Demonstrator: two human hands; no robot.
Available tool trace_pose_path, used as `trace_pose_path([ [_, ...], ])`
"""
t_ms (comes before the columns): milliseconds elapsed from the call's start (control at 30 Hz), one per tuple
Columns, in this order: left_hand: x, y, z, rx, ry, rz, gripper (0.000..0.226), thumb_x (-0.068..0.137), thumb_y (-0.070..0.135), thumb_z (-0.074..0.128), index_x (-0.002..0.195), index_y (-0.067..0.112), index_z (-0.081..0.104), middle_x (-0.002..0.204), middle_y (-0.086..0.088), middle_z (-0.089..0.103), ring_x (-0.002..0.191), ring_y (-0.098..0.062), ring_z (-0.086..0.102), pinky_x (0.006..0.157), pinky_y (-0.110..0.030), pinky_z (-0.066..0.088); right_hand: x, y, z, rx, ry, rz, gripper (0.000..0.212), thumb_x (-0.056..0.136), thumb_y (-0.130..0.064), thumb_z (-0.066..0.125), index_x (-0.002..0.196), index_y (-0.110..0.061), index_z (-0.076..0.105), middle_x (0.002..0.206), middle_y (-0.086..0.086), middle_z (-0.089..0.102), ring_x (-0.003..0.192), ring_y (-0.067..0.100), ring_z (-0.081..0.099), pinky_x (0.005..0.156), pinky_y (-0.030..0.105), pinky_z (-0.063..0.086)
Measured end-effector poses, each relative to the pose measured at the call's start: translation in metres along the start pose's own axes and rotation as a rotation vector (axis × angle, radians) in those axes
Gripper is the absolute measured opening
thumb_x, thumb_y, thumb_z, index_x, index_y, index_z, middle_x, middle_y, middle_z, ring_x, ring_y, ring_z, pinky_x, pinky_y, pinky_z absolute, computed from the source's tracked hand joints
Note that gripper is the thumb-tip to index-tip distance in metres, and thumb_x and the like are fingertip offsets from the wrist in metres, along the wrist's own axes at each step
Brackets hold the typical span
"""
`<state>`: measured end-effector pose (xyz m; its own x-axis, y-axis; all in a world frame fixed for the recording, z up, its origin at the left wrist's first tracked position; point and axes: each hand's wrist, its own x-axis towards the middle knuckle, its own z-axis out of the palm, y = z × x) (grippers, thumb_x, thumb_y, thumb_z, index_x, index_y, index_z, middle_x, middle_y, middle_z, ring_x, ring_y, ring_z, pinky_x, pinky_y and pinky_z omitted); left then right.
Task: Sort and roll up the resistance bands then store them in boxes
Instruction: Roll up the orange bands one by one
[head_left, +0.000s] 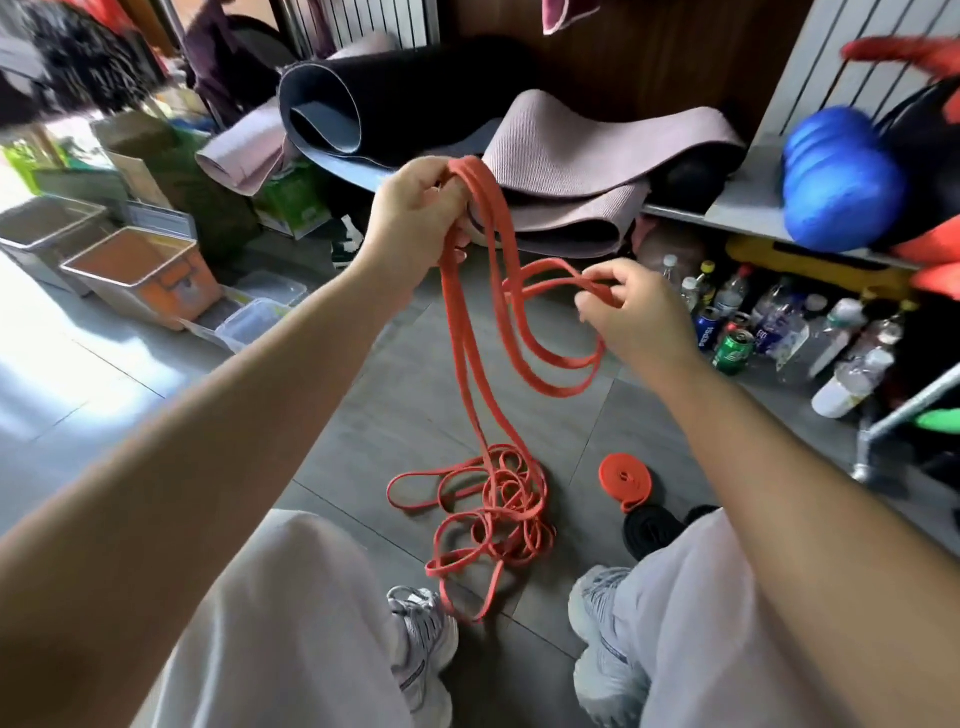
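Left hand (415, 218): grip curled round a bunch of long flat orange-red rubber band strands (460, 332), held high; right hand (634, 317): grip pinching one loop, lower down. The strands hang to a tangled heap (498, 514) on the grey tiled floor (363, 415) between the shoes.

Assessment: untangling in hand, rolling not begun; next move calls for drawing one loop free without tightening the knots.

Not determined: one band or several; the black coil (652, 532) beside the rolled orange band (623, 475) is partly hidden by the leg; the contents of the orange plastic bin (171, 296), well apart, are unclear.

Cluttered gym storeroom, rolled mats (363, 98), blue ball (836, 176), storage bins (140, 275)
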<state>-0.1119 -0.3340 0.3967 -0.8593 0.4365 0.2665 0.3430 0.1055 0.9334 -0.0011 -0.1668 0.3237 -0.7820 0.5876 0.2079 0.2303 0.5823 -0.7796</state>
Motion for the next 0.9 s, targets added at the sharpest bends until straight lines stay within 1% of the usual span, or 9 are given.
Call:
trace_pose_path([
  [167, 0.027, 0.055, -0.007, 0.085, 0.122, 0.183, 0.012, 0.094, 0.019, 0.052, 0.084, 0.018, 0.060, 0.054, 0.010, 0.051, 0.045, -0.003, 0.049, 0.049, -0.023, 0.049, 0.005, 0.007, 0.002, 0.027, -0.075, 0.039, 0.041, 0.073, -0.034, 0.071, 0.111, -0.022, 0.062, 0.098, 0.005, 0.070, 0.092, 0.024, 0.066, 0.085, 0.044, 0.053],
  [300, 0.038, 0.056, -0.003, 0.466, -0.182, 0.268, 0.015, 0.087, 0.015, 0.062, 0.100, 0.016, 0.070, 0.064, 0.006, 0.055, 0.049, 0.002, 0.048, 0.051, -0.016, 0.045, 0.010, 0.008, 0.000, 0.093, -0.084, 0.095, 0.056, 0.072, -0.035, 0.071, 0.122, -0.018, 0.054, 0.095, 0.006, 0.069, 0.090, 0.025, 0.066, 0.085, 0.045, 0.053],
  [367, 0.029, 0.020, 0.005, 0.673, -0.327, 0.261, 0.018, 0.081, 0.010, 0.066, 0.098, 0.013, 0.072, 0.074, 0.000, 0.063, 0.058, 0.003, 0.051, 0.061, -0.017, 0.046, 0.012, 0.013, -0.003, 0.077, -0.081, 0.097, 0.053, 0.076, -0.030, 0.070, 0.124, -0.015, 0.053, 0.091, 0.003, 0.070, 0.090, 0.022, 0.067, 0.085, 0.043, 0.053],
  [467, 0.006, -0.038, 0.015, 0.796, -0.416, 0.116, 0.018, 0.077, 0.011, 0.069, 0.095, 0.013, 0.073, 0.082, -0.004, 0.066, 0.076, -0.012, 0.059, 0.078, -0.032, 0.049, 0.011, 0.018, -0.006, 0.070, -0.102, 0.046, 0.030, 0.081, -0.022, 0.068, 0.109, -0.015, 0.062, 0.094, 0.005, 0.072, 0.094, 0.023, 0.066, 0.087, 0.044, 0.051],
  [533, -0.013, -0.063, 0.022, 0.870, -0.478, -0.050, 0.031, 0.079, 0.019, 0.071, 0.108, 0.011, 0.068, 0.095, -0.007, 0.066, 0.089, -0.022, 0.062, 0.081, -0.028, 0.047, 0.009, 0.020, -0.006, 0.076, -0.117, -0.006, 0.009, 0.083, -0.018, 0.066, 0.085, -0.026, 0.064, 0.086, 0.000, 0.071, 0.089, 0.022, 0.067, 0.086, 0.044, 0.052],
  [600, -0.026, -0.076, 0.027, 0.917, -0.478, -0.181, 0.052, 0.078, 0.032, 0.073, 0.120, 0.006, 0.057, 0.112, -0.010, 0.061, 0.103, -0.027, 0.058, 0.085, -0.030, 0.045, 0.008, 0.019, -0.006, 0.086, -0.142, -0.044, 0.011, 0.087, -0.016, 0.062, 0.083, -0.026, 0.063, 0.077, -0.005, 0.068, 0.083, 0.019, 0.065, 0.084, 0.038, 0.052],
  [733, -0.043, -0.063, 0.033, 0.739, -0.234, -0.211, 0.075, 0.064, 0.049, 0.079, 0.116, 0.010, 0.041, 0.109, -0.001, 0.048, 0.096, -0.021, 0.051, 0.078, -0.034, 0.047, -0.001, 0.014, -0.006, 0.180, -0.277, -0.048, 0.012, 0.089, 0.001, 0.057, 0.099, 0.002, 0.063, 0.078, 0.004, 0.063, 0.067, 0.008, 0.060, 0.072, 0.021, 0.050],
  [833, -0.054, -0.048, 0.038, 0.348, -0.194, -0.233, 0.055, 0.074, 0.038, 0.076, 0.111, 0.017, 0.042, 0.096, 0.003, 0.062, 0.082, -0.015, 0.061, 0.058, -0.025, 0.050, -0.009, 0.012, -0.007, 0.151, -0.463, -0.031, 0.011, 0.089, 0.003, 0.056, 0.098, -0.001, 0.061, 0.081, 0.008, 0.064, 0.069, 0.006, 0.060, 0.070, 0.014, 0.051],
  [900, -0.058, -0.045, 0.034, 0.161, -0.157, -0.274, 0.026, 0.085, 0.026, 0.067, 0.103, 0.018, 0.050, 0.091, -0.001, 0.065, 0.075, -0.014, 0.064, 0.059, -0.028, 0.052, -0.010, 0.014, -0.008, 0.098, -0.497, -0.015, 0.007, 0.089, -0.003, 0.059, 0.091, -0.009, 0.061, 0.077, 0.003, 0.065, 0.073, 0.011, 0.062, 0.074, 0.021, 0.051],
])
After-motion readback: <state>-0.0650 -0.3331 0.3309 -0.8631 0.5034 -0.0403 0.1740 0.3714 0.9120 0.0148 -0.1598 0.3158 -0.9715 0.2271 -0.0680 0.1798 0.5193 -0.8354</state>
